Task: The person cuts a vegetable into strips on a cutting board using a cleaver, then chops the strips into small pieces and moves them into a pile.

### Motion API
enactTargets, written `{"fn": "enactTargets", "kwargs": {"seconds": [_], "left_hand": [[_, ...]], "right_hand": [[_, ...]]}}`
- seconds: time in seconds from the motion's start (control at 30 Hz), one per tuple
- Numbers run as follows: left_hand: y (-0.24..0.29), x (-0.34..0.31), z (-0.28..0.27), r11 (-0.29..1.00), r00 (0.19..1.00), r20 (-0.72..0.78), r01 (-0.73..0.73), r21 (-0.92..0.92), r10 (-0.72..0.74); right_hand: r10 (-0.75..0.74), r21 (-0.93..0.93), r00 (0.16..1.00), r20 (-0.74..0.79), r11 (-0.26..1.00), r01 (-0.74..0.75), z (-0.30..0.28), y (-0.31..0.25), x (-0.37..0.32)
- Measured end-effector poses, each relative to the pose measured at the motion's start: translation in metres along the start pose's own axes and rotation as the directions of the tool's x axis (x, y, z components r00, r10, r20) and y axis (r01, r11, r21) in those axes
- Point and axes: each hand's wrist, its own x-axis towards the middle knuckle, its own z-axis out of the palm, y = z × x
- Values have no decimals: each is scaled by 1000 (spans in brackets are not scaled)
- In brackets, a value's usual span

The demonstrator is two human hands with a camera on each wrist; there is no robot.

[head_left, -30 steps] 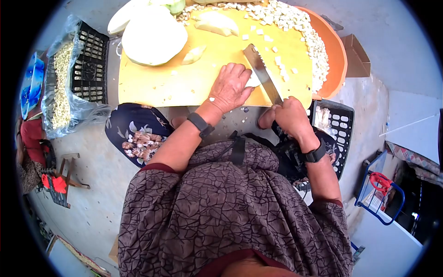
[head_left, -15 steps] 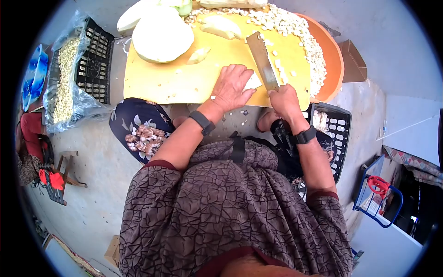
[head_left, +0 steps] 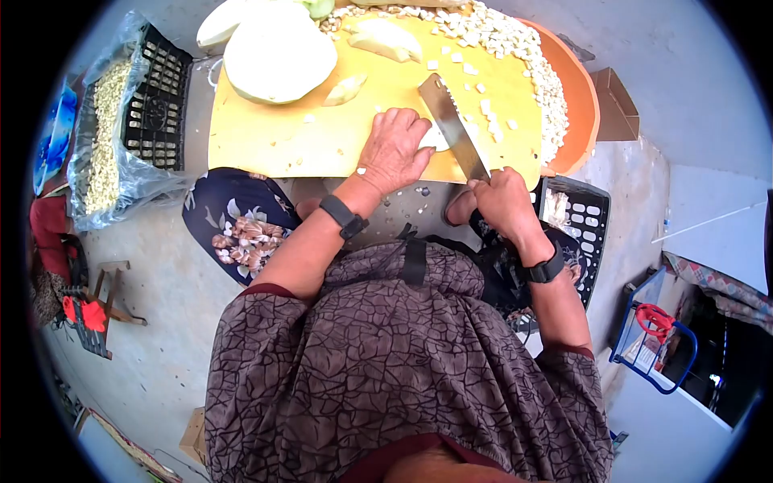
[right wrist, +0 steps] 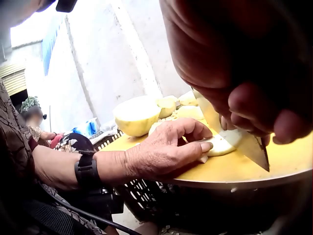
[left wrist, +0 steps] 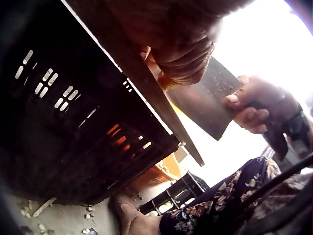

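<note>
In the head view my right hand [head_left: 507,201] grips the handle of a broad-bladed knife [head_left: 452,125], its blade angled toward the far left over a yellow board [head_left: 274,153]. My left hand [head_left: 393,149] holds a pale wedge of peeled gourd [right wrist: 226,143] down on the board, thumb and fingertips at its near end in the right wrist view. The blade stands against the wedge, just beyond the left fingertips. A large peeled gourd half [head_left: 280,56] lies at the far left, near two smaller wedges, one long [head_left: 386,40] and one short [head_left: 346,90].
Diced cubes [head_left: 551,97] heap along the board's far right edge, beside an orange basin [head_left: 581,121]. Black crates stand at left [head_left: 157,113] and right [head_left: 586,217]; a plastic bag of small pale pieces [head_left: 105,137] lies by the left one. Another person [right wrist: 36,125] sits behind.
The knife lifted away from the wedge to the right, then came back left onto it. My left hand kept holding the wedge and shifted slightly left in view.
</note>
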Motion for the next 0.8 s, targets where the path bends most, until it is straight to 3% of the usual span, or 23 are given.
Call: {"fn": "enactTargets", "kwargs": {"seconds": [0.1,0.2,0.3,0.6,0.7,0.8], "left_hand": [[-2,0,1,1000,1000,-2,9,-26,-9],[-1,1,0,999,1000,9,15,-29,-15],[0,1,0,999,999,21,25,-33,-24],[-3,-1,-3,996,1000,18,-7,-90,9],[-5,-1,-6,993,1000,1,-23,-120,23],[-6,-4,-8,995,1000,-1,-19,-103,19]], "right_hand": [[131,-12,988,84,991,-130,-3,-10,5],[160,25,979,129,986,-165,9,0,16],[88,-87,984,157,993,-75,12,-6,27],[173,240,981,83,952,-188,28,13,51],[141,184,990,-6,973,-138,17,12,45],[110,176,994,-1,978,-108,10,11,37]]}}
